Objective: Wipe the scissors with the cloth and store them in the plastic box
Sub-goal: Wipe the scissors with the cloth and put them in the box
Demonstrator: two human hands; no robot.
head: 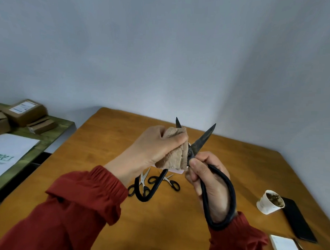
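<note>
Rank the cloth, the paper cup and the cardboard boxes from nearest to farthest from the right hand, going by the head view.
1. cloth: just left of the right hand, gripped by the left hand around the large scissors.
2. paper cup: on the table, to the right.
3. cardboard boxes: far left, on the green side shelf.

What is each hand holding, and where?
Left hand grips the cloth over one blade; right hand holds the large scissors by one handle loop.
</note>
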